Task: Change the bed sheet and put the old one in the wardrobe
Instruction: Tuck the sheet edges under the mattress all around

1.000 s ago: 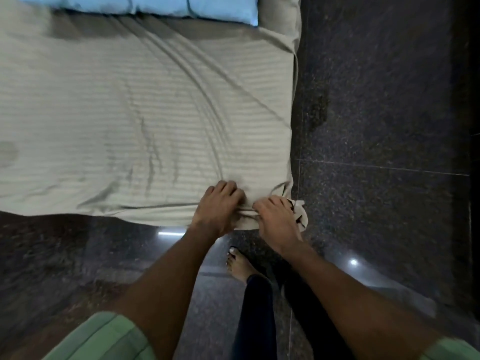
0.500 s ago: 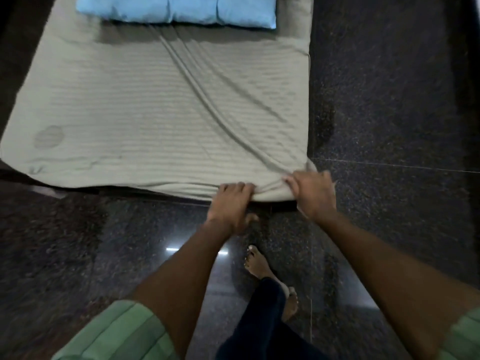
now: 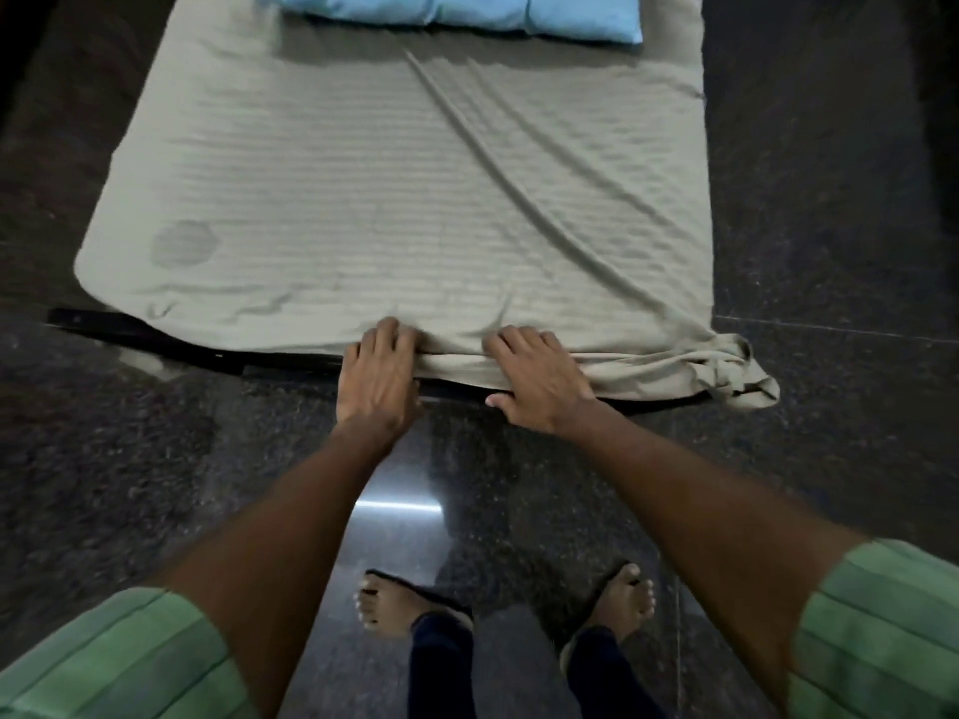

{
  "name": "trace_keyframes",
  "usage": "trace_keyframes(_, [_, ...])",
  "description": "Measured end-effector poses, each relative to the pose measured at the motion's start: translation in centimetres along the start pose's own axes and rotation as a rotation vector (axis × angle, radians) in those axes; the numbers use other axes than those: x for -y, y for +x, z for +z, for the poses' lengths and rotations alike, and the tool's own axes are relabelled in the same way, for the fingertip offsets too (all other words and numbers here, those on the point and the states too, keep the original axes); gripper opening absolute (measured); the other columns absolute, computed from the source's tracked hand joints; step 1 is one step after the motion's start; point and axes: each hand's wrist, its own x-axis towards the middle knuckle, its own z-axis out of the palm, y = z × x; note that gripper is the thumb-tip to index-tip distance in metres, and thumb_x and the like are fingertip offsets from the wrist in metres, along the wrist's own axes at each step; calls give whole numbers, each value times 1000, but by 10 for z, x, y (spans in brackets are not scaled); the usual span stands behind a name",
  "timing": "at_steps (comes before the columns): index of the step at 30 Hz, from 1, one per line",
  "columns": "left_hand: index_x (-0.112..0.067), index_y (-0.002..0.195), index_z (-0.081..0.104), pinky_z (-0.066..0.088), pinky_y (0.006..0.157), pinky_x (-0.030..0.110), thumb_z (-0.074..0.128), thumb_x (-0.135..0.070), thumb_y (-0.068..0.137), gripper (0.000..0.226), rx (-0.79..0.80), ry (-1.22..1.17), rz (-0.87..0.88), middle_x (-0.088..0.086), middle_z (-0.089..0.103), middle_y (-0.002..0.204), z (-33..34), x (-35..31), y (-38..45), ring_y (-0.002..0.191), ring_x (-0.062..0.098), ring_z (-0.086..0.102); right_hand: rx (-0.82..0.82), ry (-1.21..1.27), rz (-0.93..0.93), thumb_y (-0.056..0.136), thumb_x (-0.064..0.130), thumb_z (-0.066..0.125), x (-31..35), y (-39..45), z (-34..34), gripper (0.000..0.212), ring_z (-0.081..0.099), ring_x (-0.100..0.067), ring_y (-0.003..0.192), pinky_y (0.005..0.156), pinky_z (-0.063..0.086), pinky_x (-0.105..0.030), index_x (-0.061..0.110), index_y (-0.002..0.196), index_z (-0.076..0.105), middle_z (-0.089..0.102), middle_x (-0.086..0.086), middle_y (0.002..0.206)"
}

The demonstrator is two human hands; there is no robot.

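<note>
Gripping the near hem of the grey-green striped bed sheet (image 3: 394, 199), which lies spread over the mattress, the left hand (image 3: 378, 376) and right hand (image 3: 539, 376) curl round bunched cloth; stripping looks underway, and next calls for pulling it off toward the pale blue pillow (image 3: 446, 10).

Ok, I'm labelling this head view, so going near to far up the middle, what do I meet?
Bare feet in sandals → shiny dark stone floor → left hand and right hand on the near sheet edge → striped beige bed sheet → light blue pillow.
</note>
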Motion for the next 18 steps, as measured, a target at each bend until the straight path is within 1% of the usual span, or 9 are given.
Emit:
trace_keyframes(2, [-20,135,46,43,95,44,76,-22,73,70,-13,-6,-13,7,49,133,-1,27,6,118,31,52,-20,-60,43,79,40,76,23,19,6,61,52,-29,116,96,44,-43,20,130,50,55,-5,124])
trace_keyframes(3, [-20,135,46,43,96,44,76,-22,73,69,-8,7,-14,6,51,130,-2,40,9,117,31,53,-28,-78,72,79,31,75,30,27,7,56,53,-29,115,95,44,-43,19,129,51,56,-6,123])
trace_keyframes(5, [-22,129,50,42,96,42,76,-26,77,58,22,39,-13,4,56,123,-2,80,14,113,29,56,-16,-70,134,81,13,67,47,50,6,41,56,-31,113,92,45,-42,18,121,59,60,-7,120])
trace_keyframes(6, [-23,125,53,42,95,42,75,-27,79,51,36,42,-3,3,57,121,-2,102,18,112,28,57,-4,-42,181,82,10,63,53,63,3,35,59,-32,111,88,46,-41,17,116,63,63,-7,117])
trace_keyframes(8, [-23,119,59,42,94,43,71,-26,85,36,51,-5,31,4,60,119,-3,131,28,110,29,59,-24,41,314,80,14,64,54,82,-2,30,65,-33,107,80,50,-37,21,109,71,70,-5,111])
trace_keyframes(11, [-25,109,66,41,91,41,65,-22,91,18,39,-52,80,2,68,110,-7,154,44,103,29,64,-53,162,517,75,25,71,53,93,-1,36,69,-35,102,79,53,-37,29,110,77,76,-7,106])
trace_keyframes(14, [-25,105,67,42,85,39,63,-16,89,19,34,-101,65,1,71,107,-13,164,55,95,32,67,-100,217,648,79,29,71,57,106,-3,26,68,-38,99,78,52,-38,26,105,76,75,-12,102])
trace_keyframes(16, [-25,104,68,43,81,38,64,-13,85,23,32,-147,84,1,71,107,-13,169,60,92,33,67,-123,206,686,80,27,70,60,124,-8,19,68,-38,96,74,51,-37,22,98,73,74,-12,99])
trace_keyframes(18, [-26,99,71,44,77,36,68,-13,82,22,75,-137,161,0,70,102,-10,173,57,88,32,66,-94,140,626,79,19,68,71,136,-9,15,68,-38,93,72,50,-37,18,94,69,71,-11,98])
